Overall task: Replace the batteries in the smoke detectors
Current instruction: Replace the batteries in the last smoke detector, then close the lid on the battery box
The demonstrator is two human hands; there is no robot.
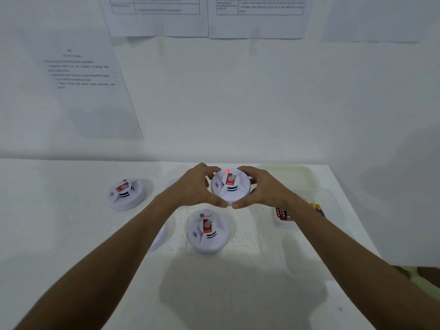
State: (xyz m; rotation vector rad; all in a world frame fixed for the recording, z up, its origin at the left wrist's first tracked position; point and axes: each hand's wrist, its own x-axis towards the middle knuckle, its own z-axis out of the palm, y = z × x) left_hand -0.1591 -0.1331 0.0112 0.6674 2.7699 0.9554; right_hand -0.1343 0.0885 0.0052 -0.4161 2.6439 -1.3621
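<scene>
Two bare arms reach out from the bottom of the head view and meet over the white surface [250, 270]. Both hands share one grip on a round white smoke alarm [230, 188], held up off the surface. On one side the left hand [194, 186] curls its fingers and thumb round the rim. From the other side the right hand [263, 186] does the same. The two thumb tips nearly touch at the near edge. A small red light [227, 170] glows at the top of the alarm. Holding it from both sides like this may be for twisting it, either to open it or to lock it shut. I cannot tell which.

Just below the grip, closer to the person, a second alarm [207, 231] sits flat on the surface. Well off to the left of the grip sits a third alarm [125, 192]. Each has a red sticker on its face, so the faces point up and are easy to check.

Right of the grip, partly under the right arm, is a clear tray [316, 184] with what look like batteries [283, 213] in it. They seem kept close so a hand can reach them fast.

Behind the grip, papers [90, 91] with blurry writing hang on the wall.
</scene>
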